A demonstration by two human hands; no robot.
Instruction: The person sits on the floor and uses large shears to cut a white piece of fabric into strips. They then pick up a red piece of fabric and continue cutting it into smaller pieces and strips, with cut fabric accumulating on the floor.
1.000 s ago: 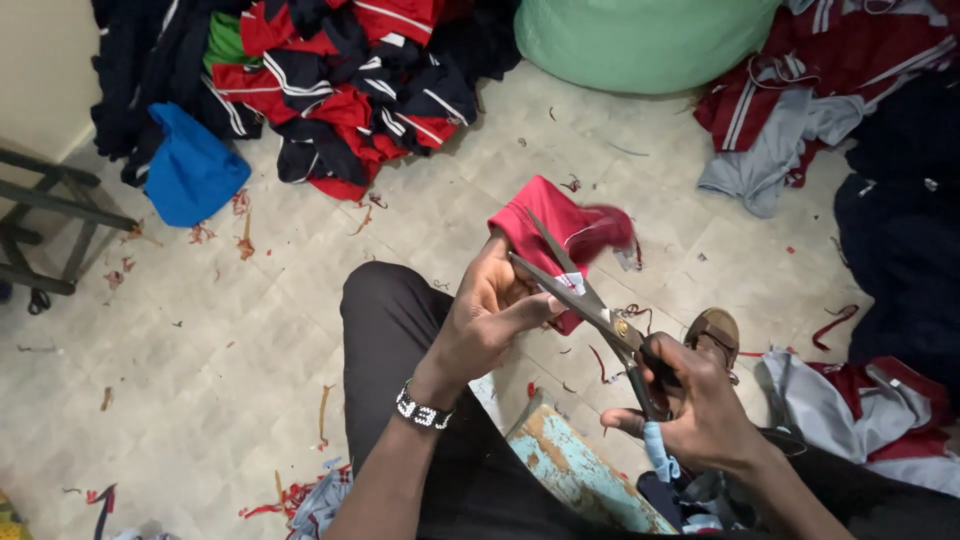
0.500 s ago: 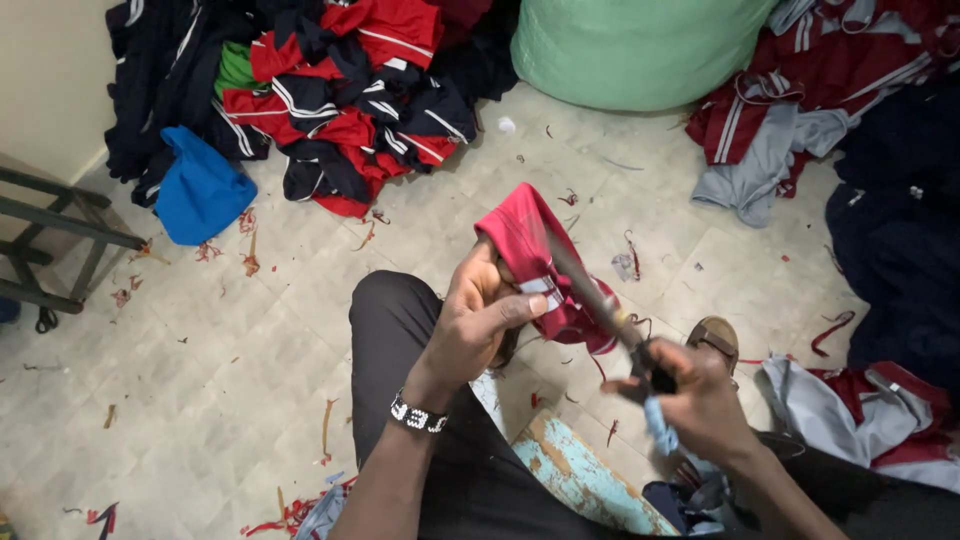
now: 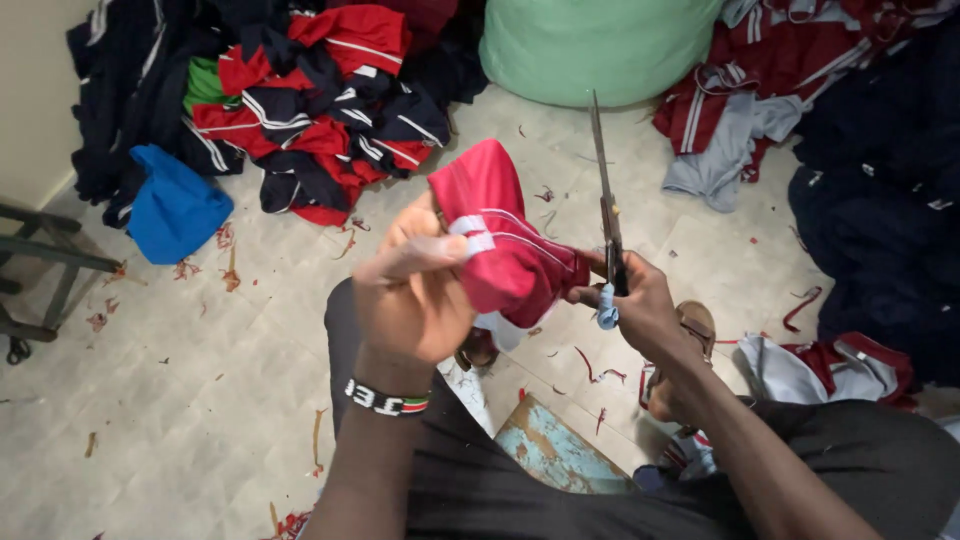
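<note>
Left hand (image 3: 415,285) raised over the lap, fingers closed around a bunched red garment with white stripes (image 3: 505,245), thumb and forefinger pinching a small white tab at its edge. Right hand (image 3: 640,310) just beside it, wrapped shut through the handles of long steel scissors (image 3: 607,215), blades together and pointing up and away, pivot close to the cloth's right side. A loop of pale blue cord or padding (image 3: 607,310) hanging at the handle. Below, dark trousers, a beaded wristband (image 3: 388,400) on the left wrist, a sandalled foot (image 3: 692,325) on the pale tiled floor (image 3: 180,400), and a chipped blue-painted board (image 3: 550,450) under the legs. Scattered about the floor, red thread and fabric trimmings; farther off, a heap of red, navy and white striped clothes (image 3: 300,110), a blue cloth (image 3: 175,205), a large green sack (image 3: 600,45), more garments to the right (image 3: 740,130), and part of a metal frame (image 3: 45,260) at the left edge. For a clean snip, probably best to keep the pinched edge taut and turned toward the blades, fingertips well back from the cutting line, opening the scissors only as wide as the thread or tab demands, cutting close to the seam without nicking the fabric, and steadying both wrists against the knee.
</note>
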